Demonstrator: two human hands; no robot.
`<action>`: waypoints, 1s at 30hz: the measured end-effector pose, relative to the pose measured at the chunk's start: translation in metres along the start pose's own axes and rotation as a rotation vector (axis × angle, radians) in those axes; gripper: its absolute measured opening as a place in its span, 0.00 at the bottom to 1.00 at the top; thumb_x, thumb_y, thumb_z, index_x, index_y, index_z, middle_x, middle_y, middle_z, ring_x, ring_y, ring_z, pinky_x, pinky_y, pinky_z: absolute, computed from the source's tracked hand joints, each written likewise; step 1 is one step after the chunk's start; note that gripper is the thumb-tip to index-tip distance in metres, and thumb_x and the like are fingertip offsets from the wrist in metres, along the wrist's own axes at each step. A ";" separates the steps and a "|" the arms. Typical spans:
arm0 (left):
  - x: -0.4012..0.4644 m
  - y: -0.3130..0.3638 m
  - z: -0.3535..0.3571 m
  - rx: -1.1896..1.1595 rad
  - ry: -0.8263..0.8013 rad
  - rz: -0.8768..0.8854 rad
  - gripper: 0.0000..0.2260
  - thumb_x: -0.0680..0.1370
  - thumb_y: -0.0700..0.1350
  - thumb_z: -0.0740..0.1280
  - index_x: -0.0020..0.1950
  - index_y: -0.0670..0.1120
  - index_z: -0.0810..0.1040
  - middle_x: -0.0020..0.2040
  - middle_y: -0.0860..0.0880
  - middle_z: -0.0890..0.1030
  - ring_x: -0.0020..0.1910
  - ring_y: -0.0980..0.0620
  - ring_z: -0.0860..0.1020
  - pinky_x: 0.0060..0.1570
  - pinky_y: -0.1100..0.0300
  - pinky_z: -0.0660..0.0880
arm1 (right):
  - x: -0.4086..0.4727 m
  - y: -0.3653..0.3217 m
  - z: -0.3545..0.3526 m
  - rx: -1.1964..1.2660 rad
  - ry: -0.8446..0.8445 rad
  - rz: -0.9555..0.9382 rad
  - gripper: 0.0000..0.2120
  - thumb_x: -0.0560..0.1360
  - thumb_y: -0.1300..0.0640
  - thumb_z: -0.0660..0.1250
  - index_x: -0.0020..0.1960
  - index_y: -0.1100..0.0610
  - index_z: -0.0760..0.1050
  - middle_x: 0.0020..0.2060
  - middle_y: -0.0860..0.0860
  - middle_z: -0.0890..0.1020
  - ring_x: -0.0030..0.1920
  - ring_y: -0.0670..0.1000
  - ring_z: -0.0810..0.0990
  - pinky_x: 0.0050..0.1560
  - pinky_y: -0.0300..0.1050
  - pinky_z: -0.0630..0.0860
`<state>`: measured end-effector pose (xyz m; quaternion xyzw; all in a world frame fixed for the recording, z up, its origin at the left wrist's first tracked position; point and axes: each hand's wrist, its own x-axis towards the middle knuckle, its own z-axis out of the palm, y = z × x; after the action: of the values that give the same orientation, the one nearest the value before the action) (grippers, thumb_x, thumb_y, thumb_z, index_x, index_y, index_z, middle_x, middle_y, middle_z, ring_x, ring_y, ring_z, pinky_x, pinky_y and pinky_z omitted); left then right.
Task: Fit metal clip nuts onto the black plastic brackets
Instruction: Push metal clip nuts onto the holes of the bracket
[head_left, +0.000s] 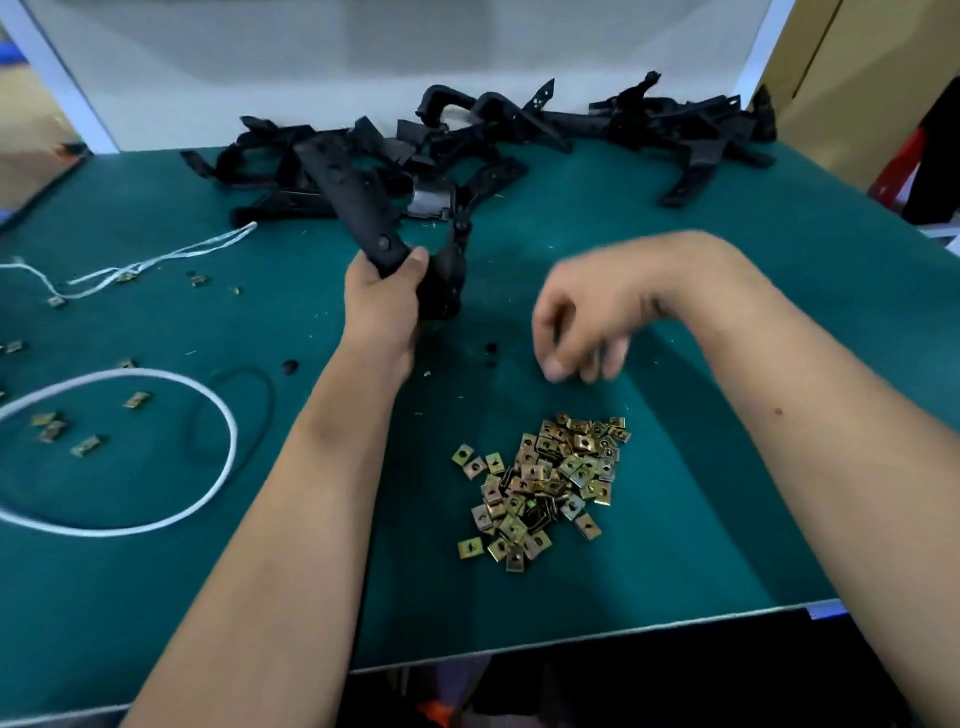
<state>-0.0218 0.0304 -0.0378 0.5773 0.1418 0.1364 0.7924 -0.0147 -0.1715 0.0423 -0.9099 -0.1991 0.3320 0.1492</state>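
My left hand (383, 301) grips the near end of a long black plastic bracket (353, 197), which slants up and away to the left over the green table. My right hand (582, 327) hovers blurred above the mat, fingers hanging loosely curled downward, with nothing visible in them. A heap of several brass-coloured metal clip nuts (545, 483) lies on the mat just below my right hand. A large pile of black brackets (488, 135) sprawls along the far side of the table.
A white cord loop (156, 452) and a white string (156, 257) lie at left, with stray clip nuts (85, 446) scattered around them. A thin black ring (234, 410) lies nearby. The table's front edge (623, 631) runs close below the nut heap.
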 end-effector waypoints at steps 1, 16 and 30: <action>-0.001 0.001 0.000 -0.076 -0.003 -0.050 0.03 0.82 0.37 0.68 0.52 0.43 0.75 0.47 0.45 0.81 0.44 0.46 0.81 0.44 0.53 0.79 | -0.004 0.000 0.008 -0.038 -0.086 0.028 0.06 0.72 0.57 0.79 0.47 0.56 0.84 0.41 0.58 0.87 0.41 0.54 0.88 0.40 0.46 0.84; -0.011 0.003 0.008 -0.382 -0.214 -0.262 0.14 0.76 0.33 0.72 0.57 0.44 0.73 0.44 0.47 0.84 0.41 0.52 0.84 0.37 0.60 0.80 | 0.013 0.017 0.047 0.728 0.536 -0.367 0.05 0.75 0.64 0.76 0.50 0.62 0.82 0.35 0.57 0.84 0.31 0.49 0.79 0.27 0.40 0.75; -0.013 -0.003 0.015 -0.455 -0.356 -0.307 0.09 0.76 0.34 0.71 0.52 0.45 0.75 0.40 0.50 0.84 0.42 0.54 0.84 0.45 0.59 0.80 | 0.034 0.012 0.066 1.332 0.734 -0.415 0.07 0.80 0.61 0.70 0.47 0.65 0.82 0.34 0.54 0.84 0.31 0.48 0.82 0.32 0.35 0.77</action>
<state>-0.0274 0.0114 -0.0354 0.3721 0.0522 -0.0599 0.9248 -0.0318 -0.1568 -0.0296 -0.6247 -0.0621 0.0252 0.7780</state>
